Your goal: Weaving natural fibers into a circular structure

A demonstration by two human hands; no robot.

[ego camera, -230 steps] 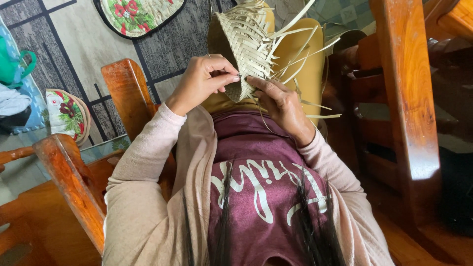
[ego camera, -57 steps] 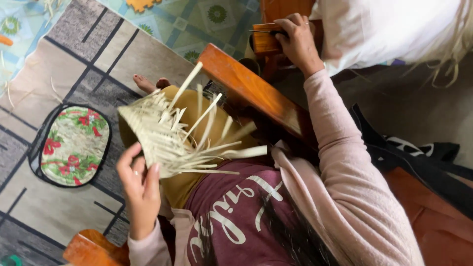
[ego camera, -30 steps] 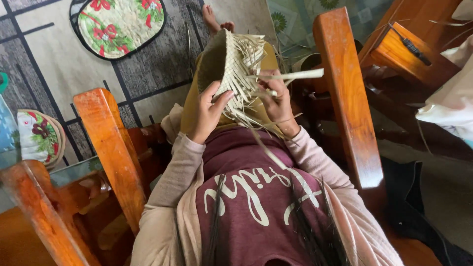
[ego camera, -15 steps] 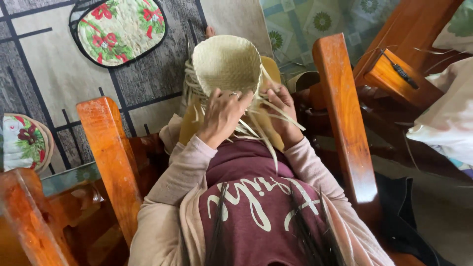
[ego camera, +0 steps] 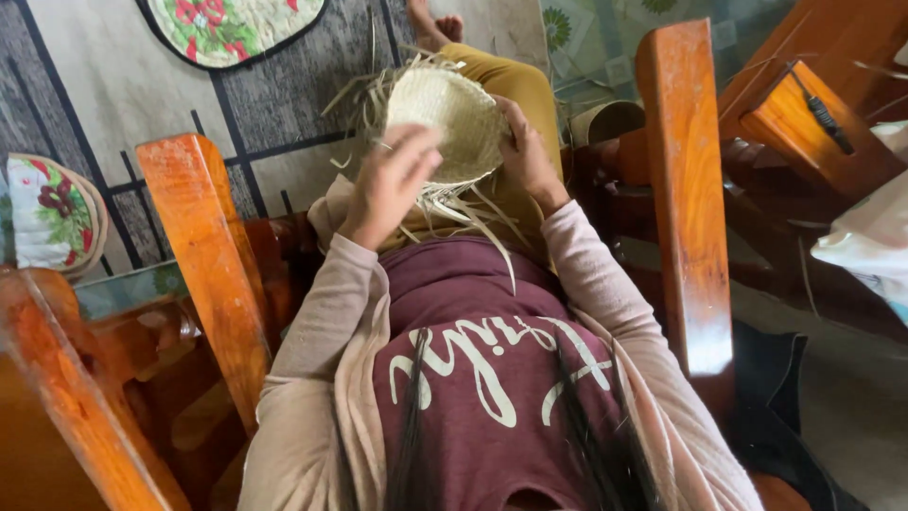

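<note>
A pale woven straw basket (ego camera: 445,118) rests on my lap with its rounded bottom turned up, loose strips trailing from its rim. My left hand (ego camera: 390,185) lies against its near left side, fingers spread along the weave and blurred. My right hand (ego camera: 525,156) grips its right edge. Long thin straw strips (ego camera: 473,222) hang down from it over my maroon shirt. I sit in a wooden armchair, mustard trousers under the basket.
Orange wooden armrests flank me, the left one (ego camera: 203,255) and the right one (ego camera: 686,189). A floral quilted mat (ego camera: 232,28) lies on the grey patterned rug ahead, another mat (ego camera: 47,213) at left. A wooden stool (ego camera: 813,128) stands at right.
The basket has been turned so its rounded bottom faces up, both hands shifting around it. Two seconds ago only my left hand held it, the right reaching back to furniture.
</note>
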